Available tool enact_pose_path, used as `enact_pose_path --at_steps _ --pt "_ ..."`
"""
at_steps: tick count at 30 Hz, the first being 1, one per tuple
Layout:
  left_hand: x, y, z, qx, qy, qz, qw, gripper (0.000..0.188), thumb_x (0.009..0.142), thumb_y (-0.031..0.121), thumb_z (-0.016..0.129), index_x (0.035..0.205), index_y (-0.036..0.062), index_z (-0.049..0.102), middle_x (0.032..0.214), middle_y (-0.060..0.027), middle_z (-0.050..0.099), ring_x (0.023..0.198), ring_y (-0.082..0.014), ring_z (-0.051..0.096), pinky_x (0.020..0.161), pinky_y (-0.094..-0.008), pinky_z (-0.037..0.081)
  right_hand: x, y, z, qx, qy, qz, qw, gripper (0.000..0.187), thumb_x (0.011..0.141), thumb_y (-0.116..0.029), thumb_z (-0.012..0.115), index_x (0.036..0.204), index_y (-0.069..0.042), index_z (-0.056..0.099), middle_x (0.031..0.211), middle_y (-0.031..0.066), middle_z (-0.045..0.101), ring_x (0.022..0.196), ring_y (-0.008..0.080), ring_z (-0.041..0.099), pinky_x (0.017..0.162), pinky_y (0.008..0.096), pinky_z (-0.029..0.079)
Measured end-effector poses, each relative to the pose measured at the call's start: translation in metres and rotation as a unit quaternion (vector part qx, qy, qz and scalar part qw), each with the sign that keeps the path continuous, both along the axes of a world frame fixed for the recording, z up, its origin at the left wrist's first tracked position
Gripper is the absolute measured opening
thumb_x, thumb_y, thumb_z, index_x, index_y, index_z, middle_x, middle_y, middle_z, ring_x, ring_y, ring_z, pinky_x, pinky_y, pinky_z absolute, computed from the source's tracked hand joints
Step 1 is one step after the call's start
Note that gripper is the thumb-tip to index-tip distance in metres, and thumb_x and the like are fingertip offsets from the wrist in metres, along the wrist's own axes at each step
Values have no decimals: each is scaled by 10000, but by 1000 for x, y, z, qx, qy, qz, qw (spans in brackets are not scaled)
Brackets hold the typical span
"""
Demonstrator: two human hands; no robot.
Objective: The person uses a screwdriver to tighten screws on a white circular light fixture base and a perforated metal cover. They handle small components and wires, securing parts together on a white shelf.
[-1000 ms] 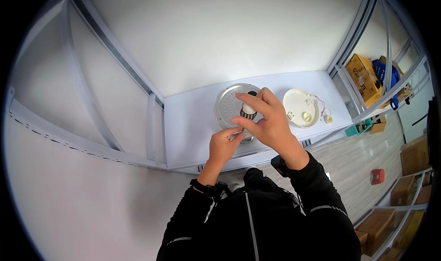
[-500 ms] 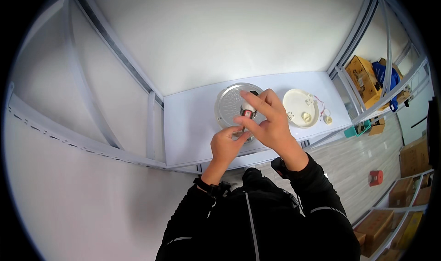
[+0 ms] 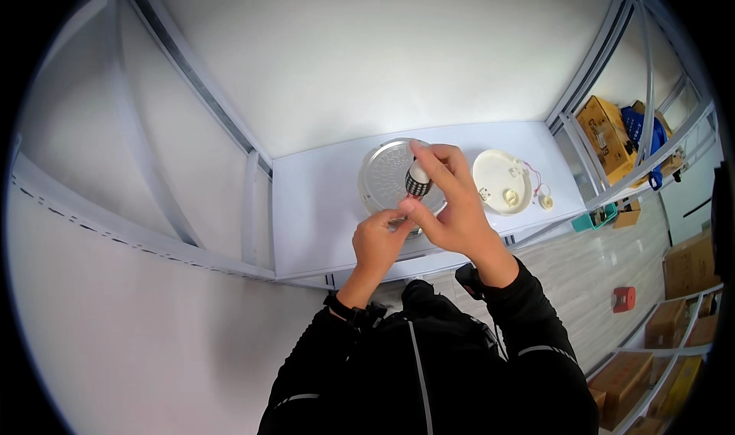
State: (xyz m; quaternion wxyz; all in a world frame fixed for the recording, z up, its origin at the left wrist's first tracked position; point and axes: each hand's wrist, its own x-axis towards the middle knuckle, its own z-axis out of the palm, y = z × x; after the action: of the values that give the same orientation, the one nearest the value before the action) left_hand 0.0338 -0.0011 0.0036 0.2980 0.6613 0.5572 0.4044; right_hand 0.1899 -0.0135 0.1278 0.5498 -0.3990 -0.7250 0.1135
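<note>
A screwdriver with a white and black checkered handle stands tilted between my hands. My right hand is closed round its handle, with the fingers at the top end and the thumb near the lower end. Just below, my left hand pinches at the lower end with thumb and forefinger; its tip is hidden behind the fingers. Beneath both hands lies a round silver metal plate with an embossed face, partly covered by them.
To the right on the white table sits a round white lamp base with a small socket inside. Red wires run from it to a cream fitting. Metal frame posts flank the table; cardboard boxes stand at the right.
The screwdriver handle has turned, so its checkered side faces up where a red patch showed before. My right thumb and fingers have shifted round it; my left hand has barely moved.
</note>
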Motion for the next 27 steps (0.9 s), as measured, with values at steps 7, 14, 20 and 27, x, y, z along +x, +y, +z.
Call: enact_pose_path --at_steps 7,14,20,27 --pt "-1 -1 0 -10 -25 -4 1000 319 851 373 890 1000 97 834 886 -90 817 786 -266 790 708 -360 590 5 1 6 -73 -77 -21 994 742 813 -107 893 1499 -88 612 1060 92 617 936 238 604 861 329 525" --pt "-1 0 -1 -9 -5 -15 1000 330 855 377 887 1024 100 825 914 -68 822 794 -251 789 716 -356 593 -2 2 9 -4 -70 -29 997 796 839 -45 856 1565 -102 536 1172 131 660 1024 264 648 907 357 553" --pt "-5 -3 8 -30 24 -7 999 326 853 365 889 1052 114 826 982 -70 824 807 -256 786 728 -353 597 2 2 4 -91 -69 31 993 853 905 30 776 1653 -96 387 1372 187 674 1125 312 705 947 395 592" --pt "-14 -2 -7 46 -8 -48 998 331 873 301 876 1146 120 827 1002 -100 820 780 -243 773 712 -341 586 7 1 -2 -74 -53 10 996 821 907 21 792 1629 -65 412 1338 170 701 1098 267 725 943 378 602"
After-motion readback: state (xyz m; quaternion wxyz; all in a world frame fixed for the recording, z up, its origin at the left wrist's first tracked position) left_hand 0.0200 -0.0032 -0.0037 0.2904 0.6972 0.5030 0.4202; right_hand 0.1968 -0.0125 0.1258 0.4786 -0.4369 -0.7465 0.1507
